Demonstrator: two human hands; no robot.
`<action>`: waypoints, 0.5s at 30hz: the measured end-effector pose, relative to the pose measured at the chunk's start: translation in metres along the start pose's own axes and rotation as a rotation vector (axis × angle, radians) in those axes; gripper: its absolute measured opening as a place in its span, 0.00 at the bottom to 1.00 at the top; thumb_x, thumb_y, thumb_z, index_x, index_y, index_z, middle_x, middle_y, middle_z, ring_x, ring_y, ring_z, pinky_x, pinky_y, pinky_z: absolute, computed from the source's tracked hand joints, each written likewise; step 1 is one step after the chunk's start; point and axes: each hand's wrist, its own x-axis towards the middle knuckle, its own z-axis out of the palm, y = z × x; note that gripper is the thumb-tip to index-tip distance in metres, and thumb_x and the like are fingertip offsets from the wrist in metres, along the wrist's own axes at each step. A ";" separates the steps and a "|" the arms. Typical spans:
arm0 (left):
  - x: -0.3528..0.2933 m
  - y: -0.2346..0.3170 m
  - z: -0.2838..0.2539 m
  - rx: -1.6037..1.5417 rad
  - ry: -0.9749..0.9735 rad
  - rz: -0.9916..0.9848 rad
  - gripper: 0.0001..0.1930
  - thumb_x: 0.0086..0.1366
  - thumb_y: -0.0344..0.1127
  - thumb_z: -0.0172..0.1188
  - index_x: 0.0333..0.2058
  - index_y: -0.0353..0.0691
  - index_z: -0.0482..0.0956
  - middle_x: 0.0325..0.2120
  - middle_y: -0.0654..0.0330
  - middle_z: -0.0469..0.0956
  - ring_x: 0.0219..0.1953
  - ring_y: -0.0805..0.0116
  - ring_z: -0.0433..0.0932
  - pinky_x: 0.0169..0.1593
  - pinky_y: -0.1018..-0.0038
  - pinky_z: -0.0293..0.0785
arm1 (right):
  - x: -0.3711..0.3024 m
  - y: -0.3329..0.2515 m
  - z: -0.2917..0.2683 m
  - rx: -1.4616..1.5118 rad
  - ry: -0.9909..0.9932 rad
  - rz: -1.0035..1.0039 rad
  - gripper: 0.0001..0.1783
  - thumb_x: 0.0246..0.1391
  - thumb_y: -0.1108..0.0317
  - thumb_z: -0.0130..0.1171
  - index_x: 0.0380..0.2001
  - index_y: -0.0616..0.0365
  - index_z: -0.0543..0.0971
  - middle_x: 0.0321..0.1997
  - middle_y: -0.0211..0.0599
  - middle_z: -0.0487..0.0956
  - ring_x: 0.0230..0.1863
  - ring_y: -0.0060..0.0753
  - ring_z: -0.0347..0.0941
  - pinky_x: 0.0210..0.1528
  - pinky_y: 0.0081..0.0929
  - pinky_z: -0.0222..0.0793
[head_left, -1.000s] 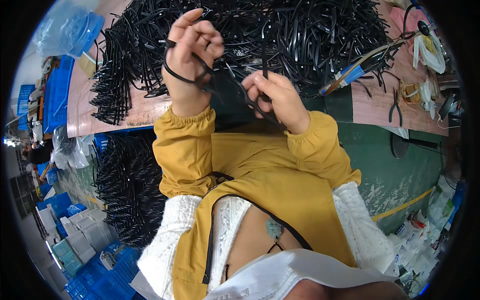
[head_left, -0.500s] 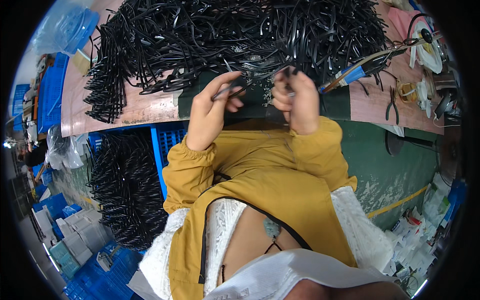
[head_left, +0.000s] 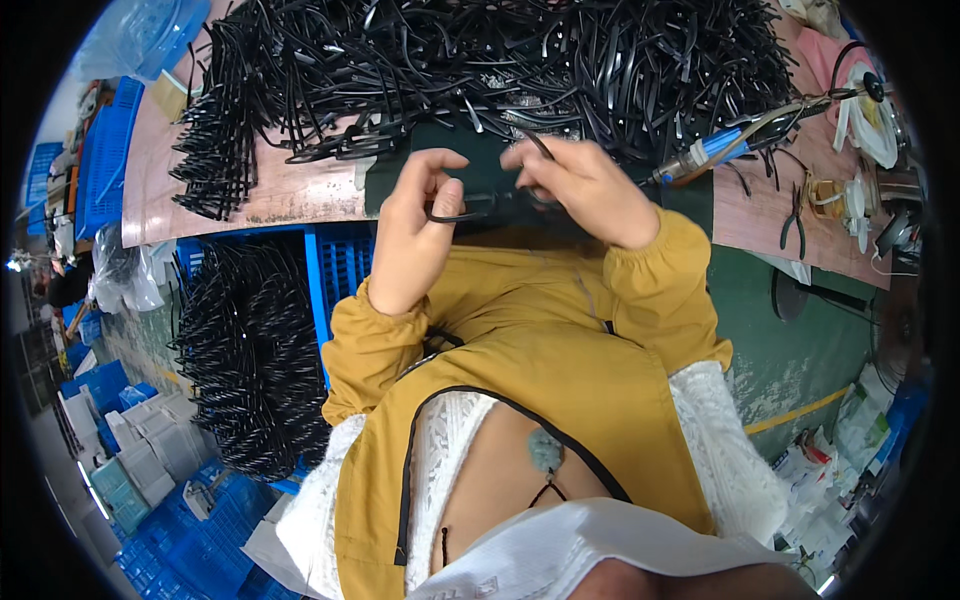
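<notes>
My left hand point(head_left: 418, 215) is closed around a thin black curved strip point(head_left: 462, 217), whose end pokes out below the thumb. Facing it over the dark mat point(head_left: 395, 170), my right hand point(head_left: 590, 190) has its fingers curled, with another black strip point(head_left: 540, 146) sticking up between them. Shadow and the fingers hide whether the two strips meet. Just beyond both hands lies a wide heap of similar glossy black strips point(head_left: 340, 60). Tiny silver parts point(head_left: 545, 105) are scattered on the mat among them.
Right of my right hand a blue power screwdriver point(head_left: 715, 150) points toward the mat. Dark-handled pliers point(head_left: 793, 222) lie at the table's right. Below the table edge at left, a blue crate point(head_left: 322, 285) stands by a big pile of black strips point(head_left: 250, 370).
My hands have come lower and closer together over the mat. My right hand has turned inward, its fingers now reaching left. The view has shifted slightly.
</notes>
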 end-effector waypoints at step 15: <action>0.009 -0.040 0.097 -0.946 0.249 0.112 0.18 0.80 0.37 0.45 0.61 0.32 0.62 0.34 0.59 0.74 0.40 0.67 0.77 0.52 0.63 0.84 | -0.072 0.041 0.030 0.163 0.681 -0.188 0.14 0.69 0.70 0.47 0.45 0.62 0.82 0.42 0.34 0.72 0.32 0.23 0.66 0.37 0.21 0.63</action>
